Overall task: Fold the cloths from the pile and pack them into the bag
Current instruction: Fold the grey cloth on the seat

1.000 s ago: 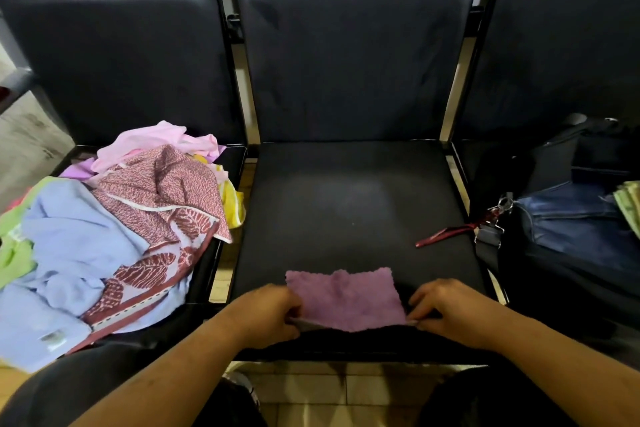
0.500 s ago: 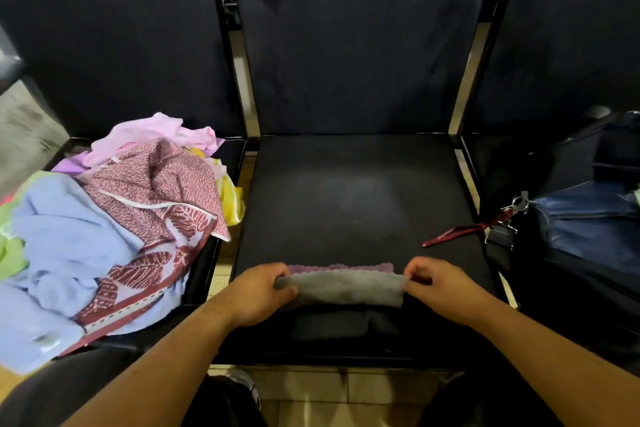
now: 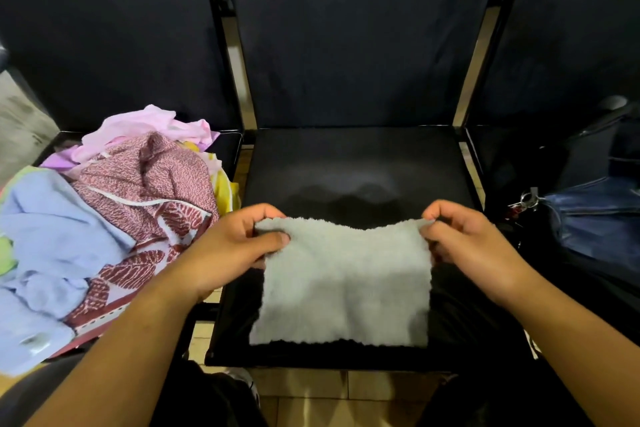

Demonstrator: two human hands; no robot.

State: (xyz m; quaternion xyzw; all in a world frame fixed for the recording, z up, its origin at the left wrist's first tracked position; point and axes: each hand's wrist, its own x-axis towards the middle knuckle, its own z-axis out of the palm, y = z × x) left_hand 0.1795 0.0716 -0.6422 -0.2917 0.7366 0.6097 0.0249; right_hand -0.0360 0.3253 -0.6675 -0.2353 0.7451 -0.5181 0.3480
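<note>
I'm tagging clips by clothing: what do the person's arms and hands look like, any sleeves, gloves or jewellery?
Both forearms are bare to the frame edge; no sleeves show. The left hand and right hand wear no visible gloves, rings or watch.

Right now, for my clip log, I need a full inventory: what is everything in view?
small cloth: one, pale grey, held up by its top corners over the middle seat
pile of cloths: one heap, light blue, maroon-patterned, pink, yellow and green, on the left seat
bag: one, black, on the right seat, partly out of frame
denim fabric: one piece, dark blue, at the bag
key ring: one, metal, beside the denim fabric
seats: three, black, side by side
floor tiles: beige, below the middle seat
left hand: pinches the small cloth's top left corner
right hand: pinches its top right corner
</note>
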